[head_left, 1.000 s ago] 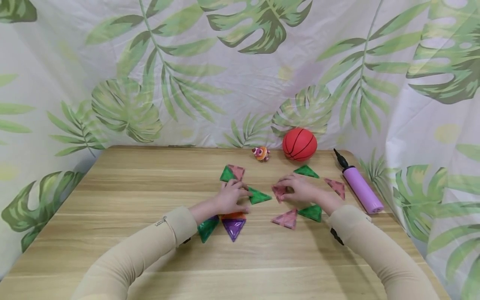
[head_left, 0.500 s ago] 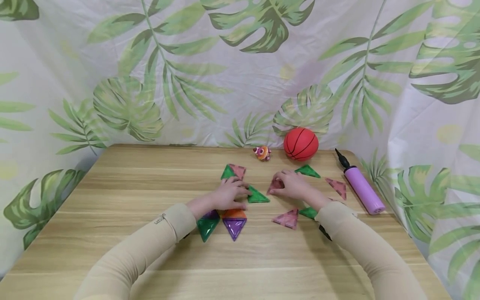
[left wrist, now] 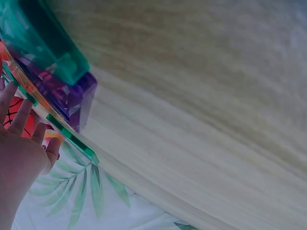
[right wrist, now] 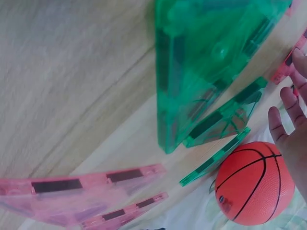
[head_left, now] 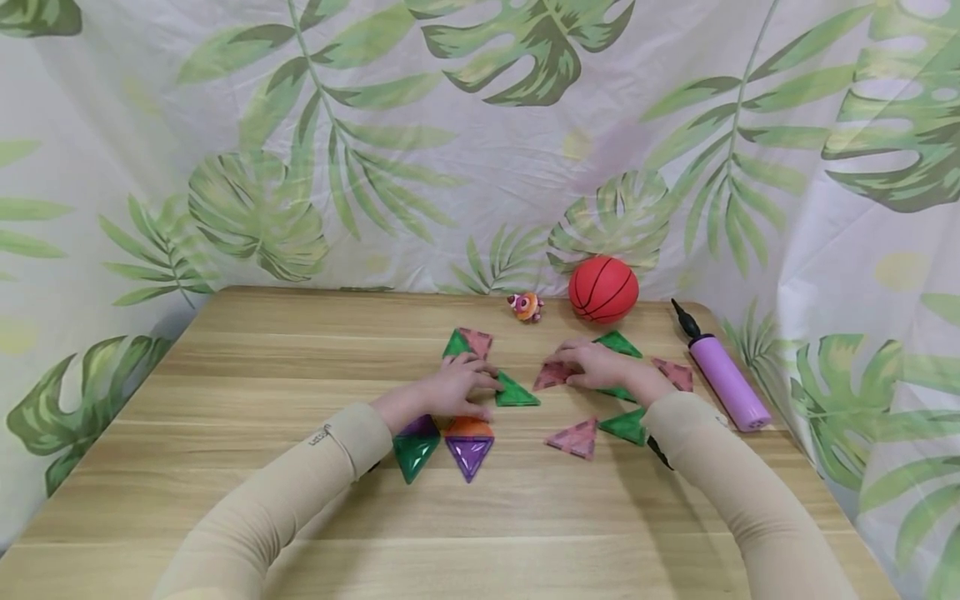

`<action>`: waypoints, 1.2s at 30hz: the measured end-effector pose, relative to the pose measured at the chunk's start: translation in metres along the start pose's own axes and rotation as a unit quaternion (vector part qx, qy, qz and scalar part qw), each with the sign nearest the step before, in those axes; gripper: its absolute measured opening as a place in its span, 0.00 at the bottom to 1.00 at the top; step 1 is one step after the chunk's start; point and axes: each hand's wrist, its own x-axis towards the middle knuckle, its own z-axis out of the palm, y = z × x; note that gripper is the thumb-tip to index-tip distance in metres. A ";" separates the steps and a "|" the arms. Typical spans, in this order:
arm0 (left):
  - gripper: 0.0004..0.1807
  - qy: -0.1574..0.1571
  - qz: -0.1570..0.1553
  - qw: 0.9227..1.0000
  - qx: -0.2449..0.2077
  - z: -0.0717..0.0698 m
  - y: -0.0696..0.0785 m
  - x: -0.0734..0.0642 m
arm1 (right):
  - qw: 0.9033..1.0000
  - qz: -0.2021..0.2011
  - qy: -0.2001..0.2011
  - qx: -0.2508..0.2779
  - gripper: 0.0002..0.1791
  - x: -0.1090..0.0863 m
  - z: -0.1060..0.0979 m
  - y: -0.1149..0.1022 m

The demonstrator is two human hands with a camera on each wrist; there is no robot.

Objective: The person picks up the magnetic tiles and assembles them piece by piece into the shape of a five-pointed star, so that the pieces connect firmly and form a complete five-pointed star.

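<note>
In the head view my left hand (head_left: 457, 387) lies low over the table with fingers spread, the fingertips touching a green triangle magnetic tile (head_left: 517, 392). Behind that hand a green tile (head_left: 455, 343) adjoins a pink one (head_left: 477, 342). Nearer me stand glossy green (head_left: 415, 455) and purple (head_left: 469, 454) tiles, an orange one (head_left: 470, 427) behind the purple. My right hand (head_left: 597, 367) pinches a flat pink triangle magnetic tile (head_left: 551, 377) at its edge, its other fingers loosely extended in the right wrist view. The left palm's underside is hidden.
More loose tiles lie around the right hand: green ones (head_left: 624, 427) (head_left: 620, 342) and pink ones (head_left: 574, 439) (head_left: 672, 373). Along the back stand a red ball (head_left: 603, 289) and a small toy figure (head_left: 526, 307). A purple hand pump (head_left: 727, 382) lies at the right edge.
The pink tile under my right hand has turned and shifted slightly left, its long side now toward me. The right hand has since eased a little rightward. The left hand has barely moved.
</note>
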 end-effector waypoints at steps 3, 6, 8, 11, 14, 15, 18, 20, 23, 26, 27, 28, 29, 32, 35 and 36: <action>0.28 -0.001 0.004 1.000 -0.006 -0.002 0.000 0.000 | 1.000 0.025 0.001 0.009 0.24 0.001 -0.001 -0.006; 0.29 -0.004 0.008 1.000 -0.005 -0.004 0.000 -0.001 | 0.998 0.053 0.003 0.018 0.23 0.003 0.001 -0.012; 0.30 -0.007 0.011 1.000 -0.004 -0.004 0.000 -0.001 | 0.998 0.064 0.004 0.023 0.23 0.004 0.002 -0.014; 0.30 -0.006 0.013 1.000 -0.001 -0.005 0.000 -0.001 | 0.997 0.061 0.007 0.041 0.21 0.005 0.003 -0.014; 0.30 -0.004 0.014 1.000 0.000 -0.005 0.000 0.000 | 0.997 0.046 0.001 0.056 0.18 0.003 0.002 -0.010; 0.30 -0.004 0.015 1.000 0.001 -0.004 0.000 0.000 | 0.997 0.040 -0.005 0.061 0.19 0.002 0.002 -0.008; 0.31 -0.007 0.018 1.000 0.003 -0.003 -0.001 0.001 | 0.997 0.024 -0.025 0.067 0.23 -0.001 0.001 -0.003; 0.31 -0.008 0.020 1.000 0.004 -0.002 -0.001 0.001 | 0.997 0.017 -0.032 0.070 0.25 -0.003 0.000 -0.002; 0.30 -0.006 0.023 1.000 0.000 -0.002 -0.002 0.000 | 0.997 0.025 -0.028 0.072 0.24 -0.002 0.000 -0.004; 0.30 -0.005 0.025 1.000 -0.003 -0.003 -0.001 -0.001 | 0.997 0.049 -0.016 0.061 0.24 0.002 0.003 -0.007; 0.30 -0.005 0.025 1.000 -0.004 -0.003 -0.001 -0.001 | 0.997 0.061 -0.015 0.055 0.24 0.004 0.004 -0.009; 0.30 -0.007 0.025 1.000 -0.004 -0.003 -0.001 -0.001 | 0.996 0.070 -0.012 0.051 0.24 0.007 0.005 -0.010; 0.30 -0.008 0.024 1.000 -0.003 -0.004 -0.001 -0.002 | 0.996 0.077 -0.011 0.043 0.25 0.010 0.006 -0.012; 0.31 -0.012 0.022 1.000 -0.001 -0.004 -0.001 -0.002 | 0.996 0.086 -0.008 0.024 0.25 0.018 0.007 -0.018; 0.31 -0.015 0.019 1.000 0.002 -0.004 -0.001 -0.002 | 0.997 0.078 -0.009 0.012 0.25 0.025 0.008 -0.025; 0.31 -0.015 0.018 1.000 0.003 -0.004 -0.001 -0.002 | 0.997 0.075 -0.009 0.010 0.25 0.026 0.008 -0.027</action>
